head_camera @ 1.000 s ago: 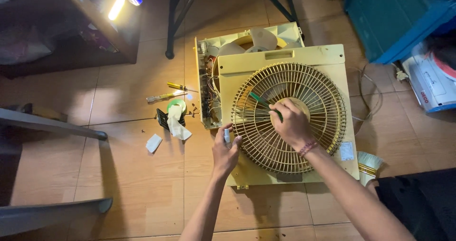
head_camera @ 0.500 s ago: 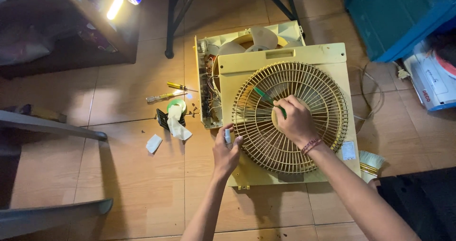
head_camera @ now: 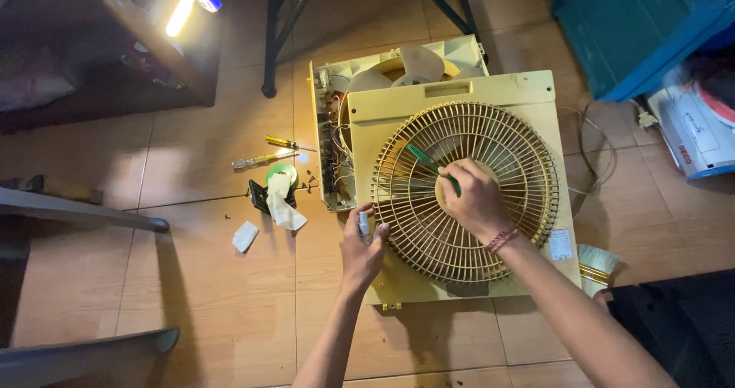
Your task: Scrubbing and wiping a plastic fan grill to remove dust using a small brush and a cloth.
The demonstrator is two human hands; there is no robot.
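Yellowed plastic grille [head_camera: 467,181]: round, ribbed, sits in the fan's front panel [head_camera: 459,97] flat on the tiled floor [head_camera: 191,296], panel's near edge toward me.
Left hand [head_camera: 361,250]: at the panel's left edge, fingers curled round a small pale bottle-like thing [head_camera: 363,223]; can't tell exactly what.
Right hand [head_camera: 475,200]: pressed on the grille hub, pinching a green-handled tool [head_camera: 430,167], probably a brush or screwdriver.
Risk: those ribs look thin, so leaning on the tool could snap one, or it slips through.
Farther left: two screwdrivers [head_camera: 264,152], green tape roll [head_camera: 281,175], loose screws [head_camera: 310,177] easy to scatter.
Far edge: open rear housing [head_camera: 398,63], wiring exposed.
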